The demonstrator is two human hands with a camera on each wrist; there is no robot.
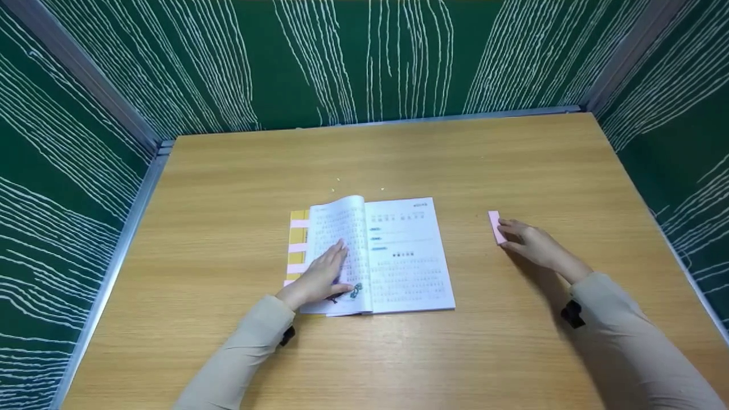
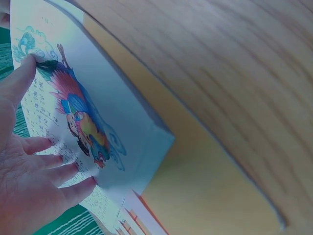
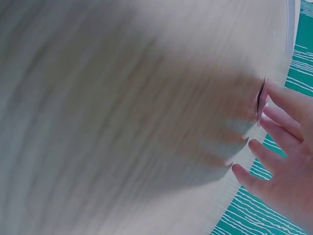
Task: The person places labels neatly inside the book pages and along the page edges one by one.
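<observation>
The book lies open at the middle of the desk, enclosed on three visible sides by green walls streaked with wavy white lines. The desk has a light wood grain. On the book, the left page bulges near the spine; a yellow cover shows past its outer edge, crossed by pink tabs, and a coloured illustration fills part of the paper. The left hand rests on that page, fingers extended and spread. To the right, well apart from the book, the right hand pinches a pink strip between thumb and forefinger, the remaining fingers loosely spread. Tiny white specks dot the desk beyond the book.
</observation>
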